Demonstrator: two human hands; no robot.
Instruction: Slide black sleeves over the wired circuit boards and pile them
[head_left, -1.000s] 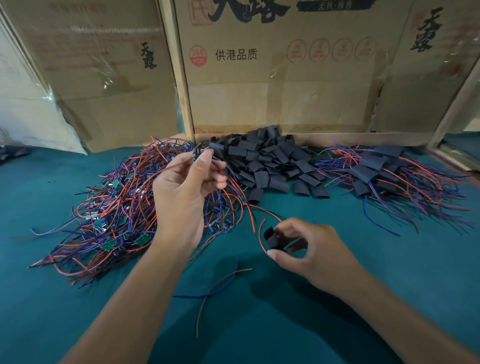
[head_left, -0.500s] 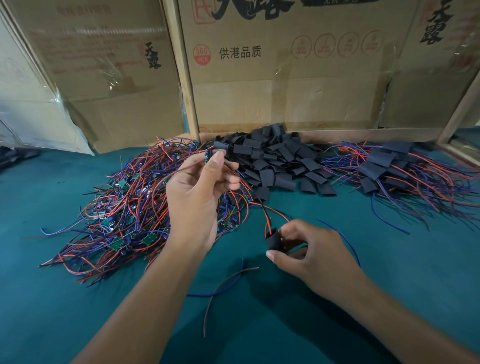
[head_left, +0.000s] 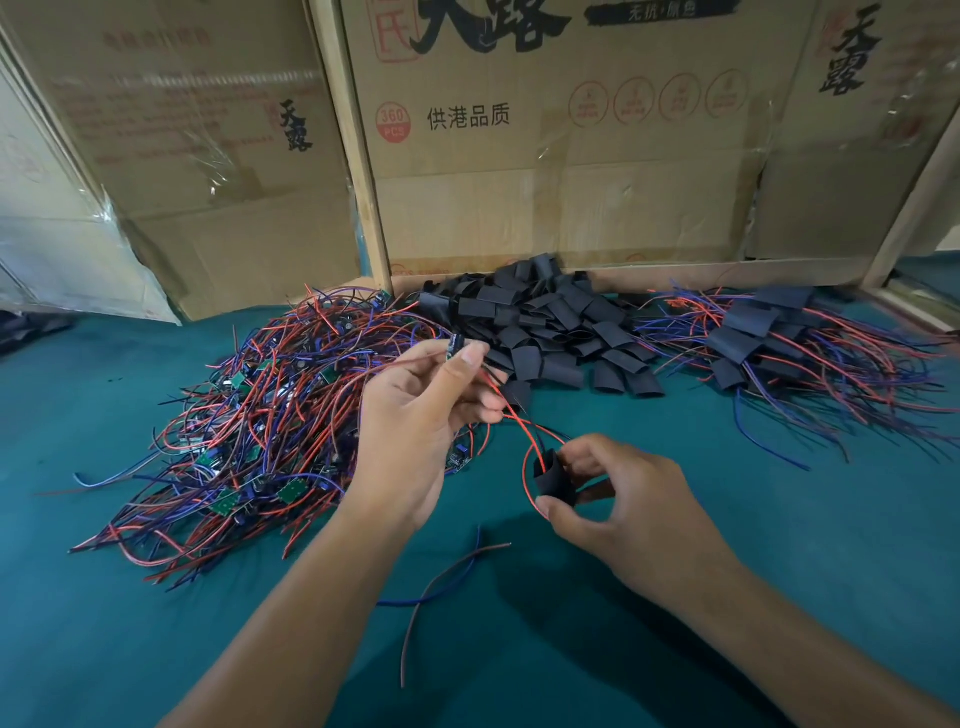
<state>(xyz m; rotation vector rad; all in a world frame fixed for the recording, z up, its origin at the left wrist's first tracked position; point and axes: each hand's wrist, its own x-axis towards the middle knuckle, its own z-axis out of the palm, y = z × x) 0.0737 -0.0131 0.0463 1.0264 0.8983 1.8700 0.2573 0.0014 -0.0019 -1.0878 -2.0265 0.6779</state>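
My left hand (head_left: 415, 415) pinches a small wired circuit board (head_left: 456, 345) between thumb and forefinger, raised above the table. Its red wire (head_left: 522, 426) curves down into a black sleeve (head_left: 553, 475) that my right hand (head_left: 623, 499) holds open-end up, just right of and below the left hand. A tangled heap of bare wired boards (head_left: 260, 415) lies on the left. Loose black sleeves (head_left: 545, 322) are piled at the back centre. Sleeved boards (head_left: 753, 338) lie stacked at the back right.
The table is covered in teal cloth (head_left: 156, 623). Cardboard boxes (head_left: 545, 156) stand as a wall along the back. A loose blue and red wire pair (head_left: 441, 577) lies on the cloth under my forearms. A wooden frame edge (head_left: 914, 306) runs at the far right.
The red wire has gone into the top of the sleeve in my right hand. My left hand still holds the board up in much the same place.
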